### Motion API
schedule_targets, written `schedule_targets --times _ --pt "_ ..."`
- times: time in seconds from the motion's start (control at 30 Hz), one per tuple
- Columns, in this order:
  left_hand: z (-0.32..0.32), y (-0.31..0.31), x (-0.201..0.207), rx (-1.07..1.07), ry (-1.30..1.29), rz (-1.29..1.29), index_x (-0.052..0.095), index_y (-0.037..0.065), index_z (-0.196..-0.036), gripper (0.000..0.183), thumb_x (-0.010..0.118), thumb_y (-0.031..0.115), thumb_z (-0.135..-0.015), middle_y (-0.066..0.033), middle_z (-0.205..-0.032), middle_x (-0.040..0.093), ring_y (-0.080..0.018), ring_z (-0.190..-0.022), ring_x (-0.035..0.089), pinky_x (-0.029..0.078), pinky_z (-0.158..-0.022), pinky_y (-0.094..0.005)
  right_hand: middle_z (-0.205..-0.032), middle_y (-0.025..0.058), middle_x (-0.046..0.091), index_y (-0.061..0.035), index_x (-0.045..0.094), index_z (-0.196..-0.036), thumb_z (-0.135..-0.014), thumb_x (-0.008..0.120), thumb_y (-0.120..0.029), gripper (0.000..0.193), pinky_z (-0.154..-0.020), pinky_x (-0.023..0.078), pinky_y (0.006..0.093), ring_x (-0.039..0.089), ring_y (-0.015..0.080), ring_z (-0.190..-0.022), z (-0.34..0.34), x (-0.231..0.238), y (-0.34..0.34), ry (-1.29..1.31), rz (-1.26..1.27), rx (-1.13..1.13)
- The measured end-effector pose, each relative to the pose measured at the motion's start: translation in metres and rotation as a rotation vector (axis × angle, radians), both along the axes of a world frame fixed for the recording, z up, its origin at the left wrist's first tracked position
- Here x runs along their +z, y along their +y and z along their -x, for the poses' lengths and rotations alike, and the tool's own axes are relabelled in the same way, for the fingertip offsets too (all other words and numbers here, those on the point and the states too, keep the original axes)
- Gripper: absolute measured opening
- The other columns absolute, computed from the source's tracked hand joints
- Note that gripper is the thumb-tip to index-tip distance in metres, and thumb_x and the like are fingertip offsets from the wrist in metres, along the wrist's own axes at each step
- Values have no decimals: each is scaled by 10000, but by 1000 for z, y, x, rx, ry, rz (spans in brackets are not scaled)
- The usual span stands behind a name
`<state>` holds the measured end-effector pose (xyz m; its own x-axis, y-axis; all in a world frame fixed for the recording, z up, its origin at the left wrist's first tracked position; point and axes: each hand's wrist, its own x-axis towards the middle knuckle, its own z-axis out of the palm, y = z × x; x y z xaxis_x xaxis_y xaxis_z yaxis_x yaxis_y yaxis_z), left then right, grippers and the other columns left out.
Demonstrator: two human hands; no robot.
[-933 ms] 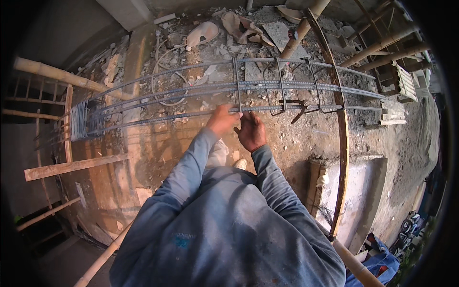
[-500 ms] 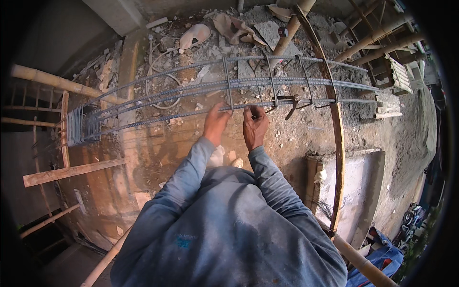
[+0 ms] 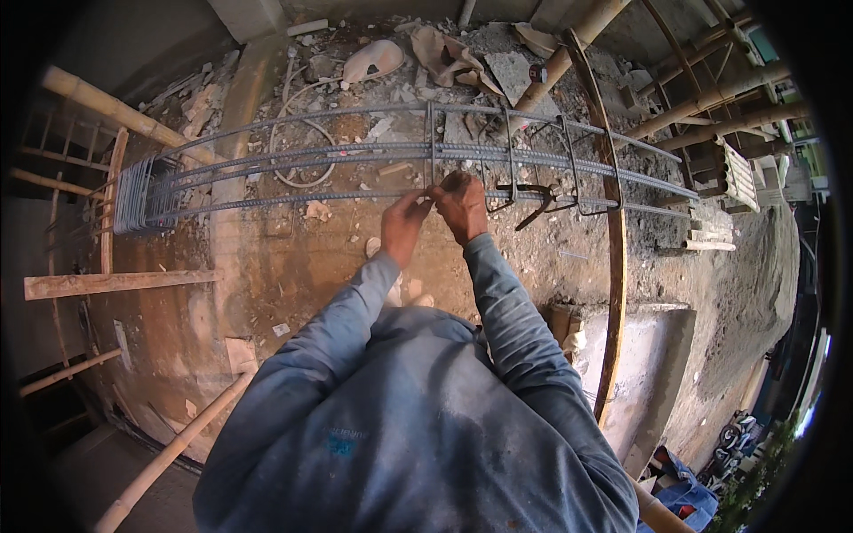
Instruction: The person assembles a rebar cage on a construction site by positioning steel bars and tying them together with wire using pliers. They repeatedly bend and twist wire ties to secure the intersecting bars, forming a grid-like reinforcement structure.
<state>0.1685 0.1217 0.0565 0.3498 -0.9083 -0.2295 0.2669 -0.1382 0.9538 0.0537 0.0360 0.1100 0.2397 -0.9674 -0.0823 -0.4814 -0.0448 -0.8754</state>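
Since the earlier frames both hands have slid a little to the right along the bar and closed in on each other. The left hand (image 3: 404,224) and right hand (image 3: 462,206) now meet at the near bar of the rebar cage (image 3: 355,164), where an upright stirrup (image 3: 432,147) crosses it. Both grips are pinched tight at that crossing, apparently on a thin tie wire, though it is too small to make out; the fingertips hide the joint itself.

The cage is a long frame of ribbed grey steel bars lying horizontally over the rubble-strewn concrete floor (image 3: 293,258), its far ends bent by the lens. More stirrups (image 3: 569,164) stand to the right, and a packed bundle of stirrups (image 3: 135,195) sits at its left end. Bamboo poles (image 3: 569,53) cross behind.
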Motion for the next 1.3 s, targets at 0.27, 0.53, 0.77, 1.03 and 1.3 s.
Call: schedule_targets --times 0.27,0.53,0.77,1.03,1.3 --pt "2 5 -7 -2 -252 114 739 28 -1142 177 656 106 -1008 26 -967 712 -60 -872 591 486 -763 -241 -857 132 731 32 713 -1000 -916 681 -97 157 -687 538 349 674 192 -729 18 -18 31 -226 25 31" --pt "-1 5 13 -58 -498 20 729 5 -1117 190 672 131 -986 -29 -868 712 -90 -800 613 503 -736 -263 -971 206 672 -60 739 -1047 -839 635 -9 237 -782 528 506 653 452 -885 22 -9 37 -5 397 142" --pt "2 14 16 72 -547 -73 743 25 -1080 224 696 207 -959 -166 -893 748 -261 -804 708 528 -747 -369 -944 185 642 -71 725 -1034 -844 660 -36 204 -749 528 506 652 431 -871 30 -16 33 82 416 213" --pt "-32 15 65 -62 409 -317 668 -44 -1039 196 649 145 -989 24 -758 582 -77 -582 462 319 -498 -209 -889 148 618 -85 718 -997 -877 639 -26 156 -654 518 490 656 414 -799 35 -28 38 103 520 238" --pt "116 -34 16 392 250 112 681 -11 -971 100 597 38 -994 -29 -817 640 -106 -663 557 451 -567 -296 -925 100 680 -59 724 -1143 -910 700 -88 235 -755 552 399 680 321 -824 52 -121 91 -290 129 -36"
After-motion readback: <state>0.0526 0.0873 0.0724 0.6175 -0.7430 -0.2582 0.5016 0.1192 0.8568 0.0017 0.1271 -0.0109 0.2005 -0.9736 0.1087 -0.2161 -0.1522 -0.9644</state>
